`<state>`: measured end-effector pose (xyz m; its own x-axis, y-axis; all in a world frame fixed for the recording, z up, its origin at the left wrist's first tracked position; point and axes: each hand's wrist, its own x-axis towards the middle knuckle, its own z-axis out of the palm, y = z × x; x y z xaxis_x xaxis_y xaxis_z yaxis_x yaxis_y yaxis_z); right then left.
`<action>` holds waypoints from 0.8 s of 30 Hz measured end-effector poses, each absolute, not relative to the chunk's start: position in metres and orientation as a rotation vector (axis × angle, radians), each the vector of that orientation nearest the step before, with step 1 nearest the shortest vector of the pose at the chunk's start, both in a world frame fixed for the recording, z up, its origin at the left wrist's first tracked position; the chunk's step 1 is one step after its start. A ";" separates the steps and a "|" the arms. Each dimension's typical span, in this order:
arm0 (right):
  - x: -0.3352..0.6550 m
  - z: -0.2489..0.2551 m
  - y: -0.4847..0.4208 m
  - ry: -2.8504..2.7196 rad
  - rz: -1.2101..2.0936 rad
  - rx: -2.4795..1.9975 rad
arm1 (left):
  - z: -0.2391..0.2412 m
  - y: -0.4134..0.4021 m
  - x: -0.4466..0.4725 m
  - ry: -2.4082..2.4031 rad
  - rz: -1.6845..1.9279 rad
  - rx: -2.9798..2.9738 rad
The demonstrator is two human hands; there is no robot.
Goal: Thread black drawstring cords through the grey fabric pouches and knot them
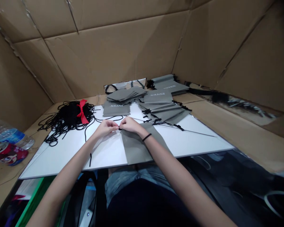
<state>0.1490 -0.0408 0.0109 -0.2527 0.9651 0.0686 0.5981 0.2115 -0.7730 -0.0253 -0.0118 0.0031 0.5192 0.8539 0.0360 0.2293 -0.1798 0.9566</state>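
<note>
My left hand point(106, 127) and my right hand point(129, 125) meet above the white board, fingertips nearly touching. Between them is a small bit of black cord point(119, 128) at the upper left corner of a grey fabric pouch point(142, 146). Both hands are closed in a pinch; the left has the cord, and the right grips cord and pouch corner together. The pouch lies flat, reaching the board's near edge, partly covered by my right forearm. A loose black cord end point(90, 160) lies on the board beneath my left forearm.
A bundle of black cords point(68, 116) with a red ribbon point(82, 112) lies at left. Stacked grey pouches point(158, 96) fill the back of the white board point(109, 154). A plastic bottle point(11, 135) and a red can point(8, 154) stand far left. Cardboard walls point(115, 53) surround it.
</note>
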 end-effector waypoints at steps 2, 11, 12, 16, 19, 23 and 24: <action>0.149 0.011 -0.041 -1.942 0.842 -1.443 | 0.000 -0.009 -0.028 0.924 0.739 1.719; 0.149 0.008 -0.040 -1.978 0.781 -1.427 | 0.001 -0.010 -0.027 0.890 0.738 1.789; 0.150 0.008 -0.040 -1.978 0.773 -1.426 | 0.000 -0.010 -0.027 0.894 0.734 1.797; 0.150 0.006 -0.039 -1.999 0.760 -1.430 | -0.002 -0.007 -0.028 0.915 0.708 1.851; 0.149 0.004 -0.039 -2.019 0.755 -1.443 | -0.003 -0.007 -0.029 0.920 0.686 1.919; 0.148 0.001 -0.037 -2.024 0.730 -1.458 | 0.000 -0.010 -0.028 0.886 0.636 2.011; 0.148 0.000 -0.037 -2.022 0.724 -1.460 | 0.001 -0.011 -0.028 0.876 0.625 2.027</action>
